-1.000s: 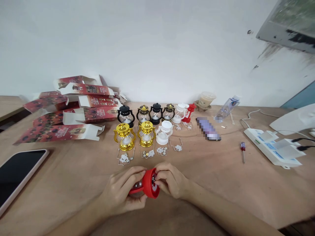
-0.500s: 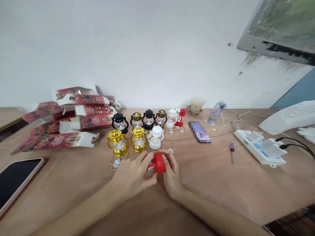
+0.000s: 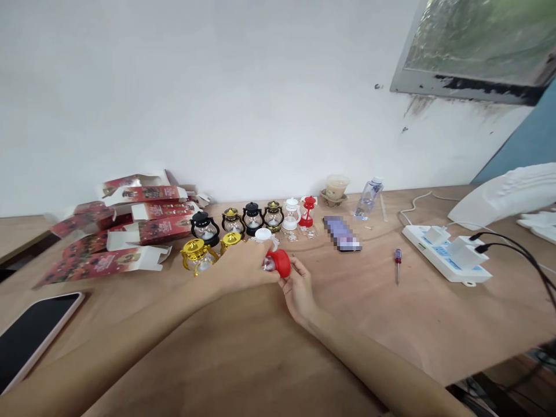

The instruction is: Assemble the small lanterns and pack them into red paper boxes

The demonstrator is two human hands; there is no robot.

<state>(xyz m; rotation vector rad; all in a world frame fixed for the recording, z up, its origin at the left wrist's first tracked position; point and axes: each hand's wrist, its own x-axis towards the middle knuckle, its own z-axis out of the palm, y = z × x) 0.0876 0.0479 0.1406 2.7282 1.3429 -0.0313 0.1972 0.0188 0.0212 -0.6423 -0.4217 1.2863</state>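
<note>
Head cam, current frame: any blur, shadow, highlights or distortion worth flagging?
Head view: table shades darker between the forearms; head view: bright highlights on the front-left gold lantern; head view: right-hand phone is pixelated; head view: fine detail on the red lantern in the left hand is too soft to read; head view: wide-angle stretch towards the edges.

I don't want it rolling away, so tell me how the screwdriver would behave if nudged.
The screwdriver may roll, lying on its side; its handle, thicker than the shaft, could make it curve. The thin, straight shaft looks stiff.
</note>
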